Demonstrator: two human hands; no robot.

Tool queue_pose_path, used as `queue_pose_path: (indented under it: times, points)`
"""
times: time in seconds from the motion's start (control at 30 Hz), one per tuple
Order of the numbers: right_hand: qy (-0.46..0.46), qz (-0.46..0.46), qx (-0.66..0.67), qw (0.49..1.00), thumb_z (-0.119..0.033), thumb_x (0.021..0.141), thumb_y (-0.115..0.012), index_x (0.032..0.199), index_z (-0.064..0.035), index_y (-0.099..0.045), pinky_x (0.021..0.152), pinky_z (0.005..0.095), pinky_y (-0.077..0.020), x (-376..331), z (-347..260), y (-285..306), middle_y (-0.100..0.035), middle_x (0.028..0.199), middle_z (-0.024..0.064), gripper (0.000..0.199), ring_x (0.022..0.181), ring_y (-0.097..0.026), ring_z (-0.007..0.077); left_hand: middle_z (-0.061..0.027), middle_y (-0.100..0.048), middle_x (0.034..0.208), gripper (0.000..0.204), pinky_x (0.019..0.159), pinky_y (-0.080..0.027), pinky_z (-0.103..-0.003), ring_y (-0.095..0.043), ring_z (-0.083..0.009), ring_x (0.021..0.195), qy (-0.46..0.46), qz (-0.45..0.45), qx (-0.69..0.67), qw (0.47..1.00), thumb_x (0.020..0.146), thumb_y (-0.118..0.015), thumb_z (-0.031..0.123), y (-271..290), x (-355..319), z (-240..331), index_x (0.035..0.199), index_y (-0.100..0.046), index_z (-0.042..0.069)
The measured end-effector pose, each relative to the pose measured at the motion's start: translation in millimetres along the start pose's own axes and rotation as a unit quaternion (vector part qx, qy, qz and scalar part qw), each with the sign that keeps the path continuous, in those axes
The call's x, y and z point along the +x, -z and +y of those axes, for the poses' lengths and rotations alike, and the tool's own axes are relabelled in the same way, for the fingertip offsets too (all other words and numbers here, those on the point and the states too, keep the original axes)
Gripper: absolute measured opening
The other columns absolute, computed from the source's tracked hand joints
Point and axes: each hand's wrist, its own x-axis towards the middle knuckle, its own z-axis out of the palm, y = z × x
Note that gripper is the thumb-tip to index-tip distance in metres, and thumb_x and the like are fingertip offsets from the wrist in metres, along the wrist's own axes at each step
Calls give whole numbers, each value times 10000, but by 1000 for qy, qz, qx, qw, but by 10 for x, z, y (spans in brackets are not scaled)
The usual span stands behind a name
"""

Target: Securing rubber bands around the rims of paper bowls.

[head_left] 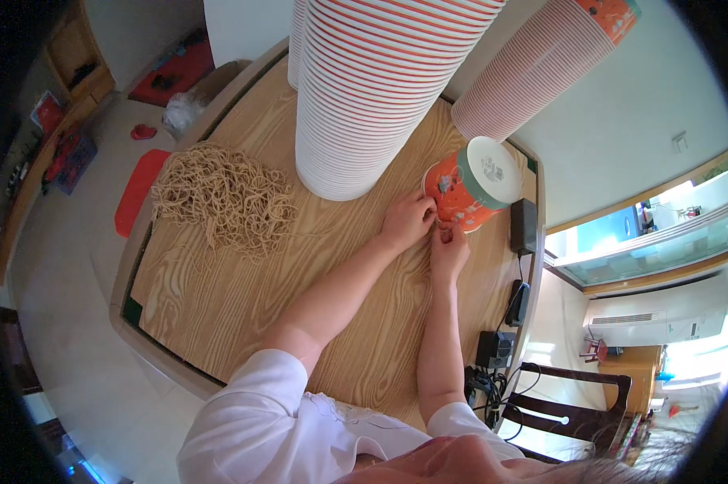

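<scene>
An orange paper tub (456, 198) with a green band stands at the right of the wooden table (348, 323), its white round end facing up. Low on its near side, my left hand (410, 219) is closed in a pinch against the rim. My right hand (449, 252) pinches right beside it, fingertips almost meeting the left ones. Whatever lies between the fingertips is too small to make out. To the left of my hands, a loose heap of tan strings (223, 198) is spread on the tabletop.
A tall stack of nested white tubs (372, 97) rises beyond my left hand, with another stack (533, 68) farther right. Black power adapters (523, 226) and tangled cables (486, 385) line the right table edge. A dark chair (569, 395) stands at the right.
</scene>
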Motion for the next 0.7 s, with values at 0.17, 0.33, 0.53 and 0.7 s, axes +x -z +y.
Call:
queue_pose_path:
  times: [0.17,0.33,0.53,0.7]
  points:
    - [66,47,52,995,-104,782,-681,856,-39,-620,647,368,-499,-41,-36,5,-650,786,128,116,700,-641,274,-119,-620,892,115,778,-483,-430,-590,-335,872,9,6,-19,1000,744,-667,140,-45,38,-29,839,-634,83]
    - [6,34,132,991,-79,842,-635,973,-7,-578,687,333,-504,-52,-20,13,-668,835,136,160,748,-646,201,-129,-614,907,133,791,-478,-434,-582,-334,902,7,2,-26,1000,743,-658,117,-39,8,-75,865,-623,80]
    - [25,58,200,978,-49,853,-613,1006,-6,-558,689,322,-504,-9,95,-56,-662,828,123,167,739,-634,185,-137,-595,901,147,812,-462,-445,-572,-338,904,-26,-36,-11,999,738,-662,110,-9,1,-12,853,-580,68]
    - [42,54,196,978,-11,831,-610,997,-17,-554,665,282,-482,-38,67,-87,-627,810,67,175,704,-586,139,-115,-575,880,166,740,-475,-435,-570,-326,856,-24,-6,-14,1000,702,-663,68,-29,1,-6,822,-549,70]
